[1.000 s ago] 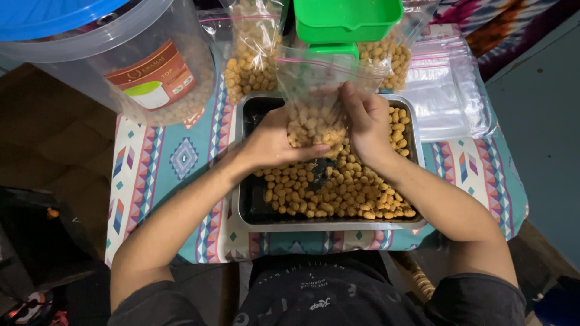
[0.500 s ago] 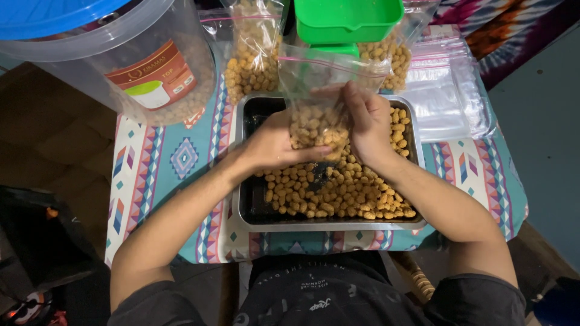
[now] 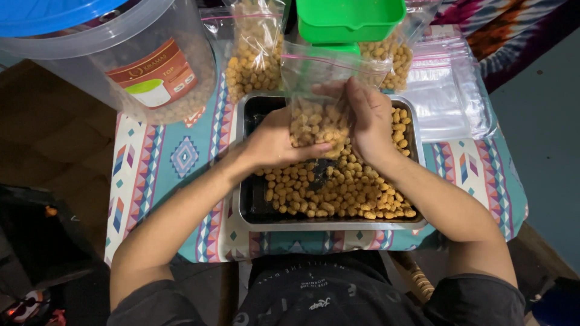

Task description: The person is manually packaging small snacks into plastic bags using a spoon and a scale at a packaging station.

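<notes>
Clear plastic makes the big tub (image 3: 121, 66) at 10 o'clock, with a blue lid and some snack balls inside; it stands well apart from both hands. Next, going right, the left hand (image 3: 275, 142) is closed around the lower left side of a small clear bag (image 3: 323, 96), fingers curled under its filled bottom. The bag stands upright over the far half of the metal tray (image 3: 241, 199), its long axis running from 6 to 12 o'clock, its open mouth toward 12 and its round, heavy end toward 6. The balls (image 3: 338, 187) lie loose in the tray just below the bag, at 6 o'clock from both grips. The right hand (image 3: 368, 118) holds the bag's right side, palm flat against it, fingers reaching up toward the mouth. Both hands are equally near; the bag is between them. Behind, at 12 o'clock, a green container (image 3: 350, 18) sits above filled bags (image 3: 254, 54), and at 2 o'clock lies a stack of empty bags (image 3: 447, 90).
</notes>
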